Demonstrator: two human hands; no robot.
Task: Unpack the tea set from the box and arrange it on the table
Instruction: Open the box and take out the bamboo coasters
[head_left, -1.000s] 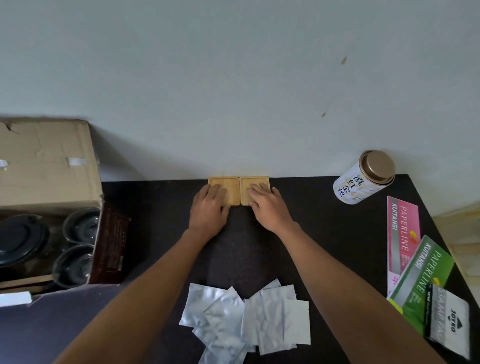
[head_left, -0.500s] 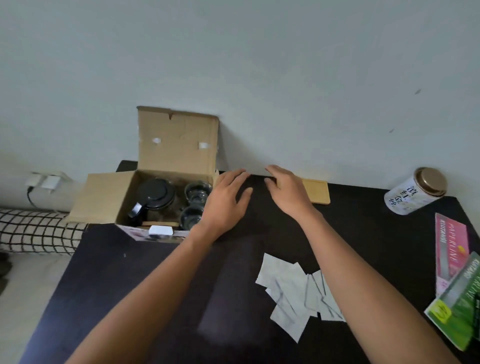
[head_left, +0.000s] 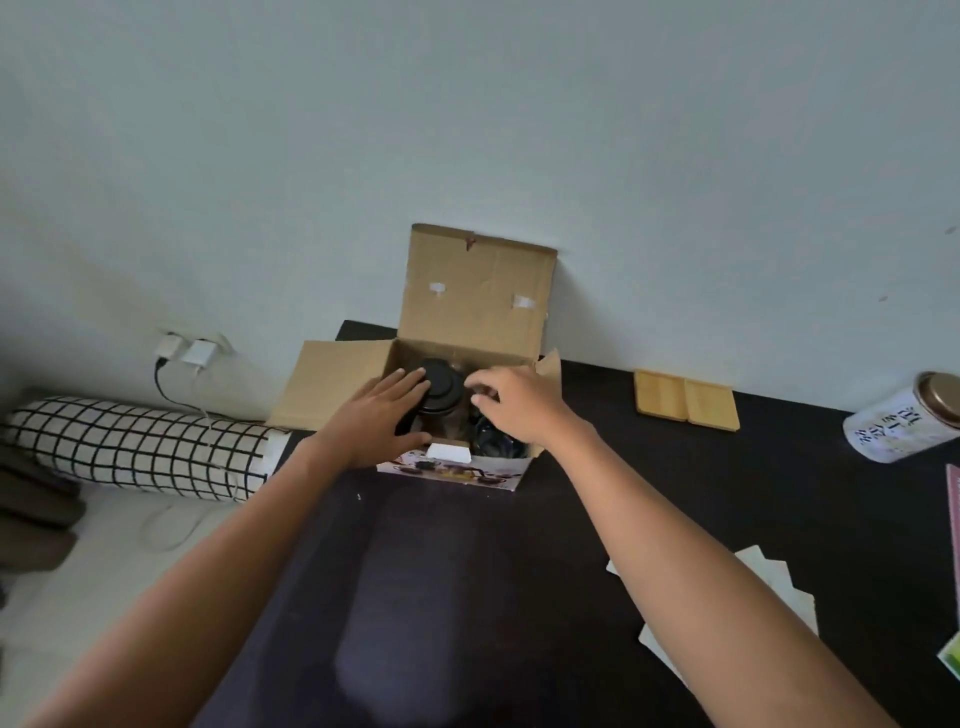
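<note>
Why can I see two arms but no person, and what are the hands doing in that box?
The camera sits on the person's head and looks down, so you see only their own arms. There is no machine here, just two bare hands. Both reach into the open cardboard box at the back of the dark table. The left hand lies with straight fingers on the black lid of the teapot inside. The right hand curls its fingers over the other side of the box; what it touches is hidden. Also on the table: two wooden coasters, a tin and some paper packets.
</note>
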